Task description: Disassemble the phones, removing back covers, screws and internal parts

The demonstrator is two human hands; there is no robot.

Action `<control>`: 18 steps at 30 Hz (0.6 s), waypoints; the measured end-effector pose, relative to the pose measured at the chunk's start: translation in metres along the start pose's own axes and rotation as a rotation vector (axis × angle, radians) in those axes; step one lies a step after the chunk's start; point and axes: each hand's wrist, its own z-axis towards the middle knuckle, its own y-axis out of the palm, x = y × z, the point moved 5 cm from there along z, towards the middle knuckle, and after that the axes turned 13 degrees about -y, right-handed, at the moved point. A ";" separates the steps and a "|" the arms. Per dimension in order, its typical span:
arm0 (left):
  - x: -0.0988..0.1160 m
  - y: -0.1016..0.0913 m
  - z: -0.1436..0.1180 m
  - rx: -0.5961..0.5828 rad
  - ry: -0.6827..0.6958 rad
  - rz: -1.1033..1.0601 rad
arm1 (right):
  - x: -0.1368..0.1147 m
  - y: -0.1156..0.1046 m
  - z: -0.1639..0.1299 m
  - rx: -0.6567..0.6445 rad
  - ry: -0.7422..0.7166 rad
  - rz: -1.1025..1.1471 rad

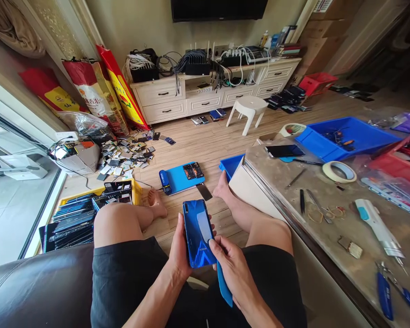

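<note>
Nearest the camera, a seated person's lap in black shorts fills the lower middle, on a dark leather seat. Both hands meet above the knees around 1 blue phone, held back side up, upright and slightly tilted. Going left to right: the left hand cups the phone's left edge from underneath, fingers wrapped behind it. To the phone's lower right, the right hand rests its thumb on the lower right corner of the phone's back and grips a blue flat tool that hangs down below the phone. So both hands are closed, close together, with the phone between them.

On the floor at far left sits a yellow crate of stacked phones, then a blue mat just ahead of the bare feet. At right, a worktop carries a roll of tape, small tools and a blue tray.
</note>
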 end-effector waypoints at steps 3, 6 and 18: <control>0.001 0.001 -0.001 0.008 0.011 0.000 | 0.000 0.000 0.001 0.014 0.010 -0.036; 0.000 0.003 -0.002 0.002 0.002 0.006 | -0.004 -0.003 0.003 -0.001 -0.021 -0.194; -0.006 0.008 0.000 -0.145 -0.063 0.031 | -0.018 -0.014 0.009 0.006 -0.218 -0.820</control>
